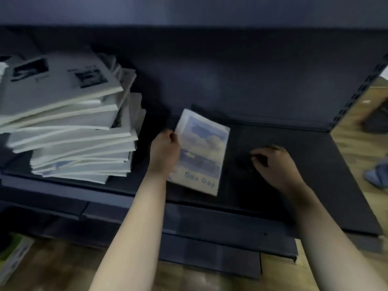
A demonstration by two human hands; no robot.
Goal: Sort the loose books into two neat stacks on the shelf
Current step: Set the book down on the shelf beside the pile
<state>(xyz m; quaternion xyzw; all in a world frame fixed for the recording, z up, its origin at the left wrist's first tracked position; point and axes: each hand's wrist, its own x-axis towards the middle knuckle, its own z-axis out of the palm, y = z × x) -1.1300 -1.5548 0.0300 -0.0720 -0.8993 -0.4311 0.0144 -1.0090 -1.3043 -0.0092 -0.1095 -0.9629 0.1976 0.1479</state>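
Note:
A book with a cloudy-sky cover (pixel 204 148) and the words "One Day" lies tilted on the dark shelf (pixel 315 164), near its middle. My left hand (pixel 164 153) grips that book along its left edge. My right hand (pixel 273 162) hovers just right of the book with curled fingers and holds nothing. At the shelf's left end stands an untidy pile of grey and white books (pixel 69 122), several skewed and overhanging.
The shelf's perforated upright (pixel 357 95) bounds it on the right. Beyond it is wooden floor with someone's foot in a blue slipper (pixel 378 175). A lower dark shelf (pixel 210 248) juts out below. A green and white box (pixel 12 255) sits at lower left.

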